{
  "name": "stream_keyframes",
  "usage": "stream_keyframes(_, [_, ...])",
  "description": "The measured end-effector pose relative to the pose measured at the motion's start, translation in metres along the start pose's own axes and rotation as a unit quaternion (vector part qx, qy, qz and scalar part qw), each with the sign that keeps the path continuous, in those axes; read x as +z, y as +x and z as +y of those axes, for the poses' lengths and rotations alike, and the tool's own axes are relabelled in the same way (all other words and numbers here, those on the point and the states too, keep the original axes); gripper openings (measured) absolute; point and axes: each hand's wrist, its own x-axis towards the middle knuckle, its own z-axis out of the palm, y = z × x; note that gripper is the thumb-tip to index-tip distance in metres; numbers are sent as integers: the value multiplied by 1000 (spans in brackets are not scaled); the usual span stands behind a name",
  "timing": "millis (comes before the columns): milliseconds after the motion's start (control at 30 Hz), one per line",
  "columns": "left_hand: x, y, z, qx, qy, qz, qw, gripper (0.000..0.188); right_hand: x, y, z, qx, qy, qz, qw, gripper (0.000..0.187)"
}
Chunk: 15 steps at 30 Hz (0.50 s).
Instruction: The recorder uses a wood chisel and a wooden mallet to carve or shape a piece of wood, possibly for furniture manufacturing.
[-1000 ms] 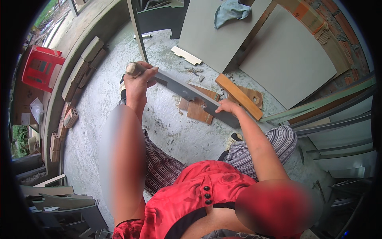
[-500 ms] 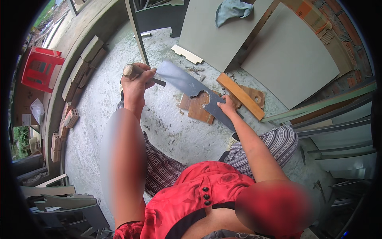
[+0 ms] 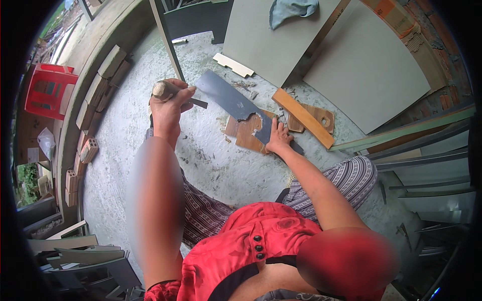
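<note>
My left hand (image 3: 169, 106) is closed around a chisel (image 3: 200, 104), its worn wooden handle end up and its dark flat blade sticking out to the right. Below that hand there is only floor; it is apart from the board. A long dark grey board (image 3: 228, 95) lies slantwise on the floor, with a ragged notch broken into its near edge. My right hand (image 3: 280, 136) rests on the board just right of the notch, fingers spread. Under the board, a brown wooden block (image 3: 247, 138) shows through the notch.
An orange-brown wooden bar (image 3: 303, 118) lies across another wooden piece (image 3: 325, 120) to the right. Beyond stand large grey panels (image 3: 366, 70), one with a blue cloth (image 3: 292, 11) on top. Bricks (image 3: 95, 95) and a red plastic stool (image 3: 37, 93) line the left; offcuts (image 3: 95, 256) pile at lower left.
My right hand has gone from gripping the board's edge to lying on it with spread fingers. The board has straightened slightly from a tilt. My left hand has hardly moved.
</note>
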Motion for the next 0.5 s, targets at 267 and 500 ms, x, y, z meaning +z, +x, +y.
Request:
stream_keyframes(267, [2, -1, -1, 5, 2, -1, 1000, 16, 12, -13, 6, -83, -74, 8, 994, 111])
stream_keyframes(500, [3, -3, -3, 8, 3, -8, 1000, 15, 37, -38, 3, -227, -117, 32, 966, 105])
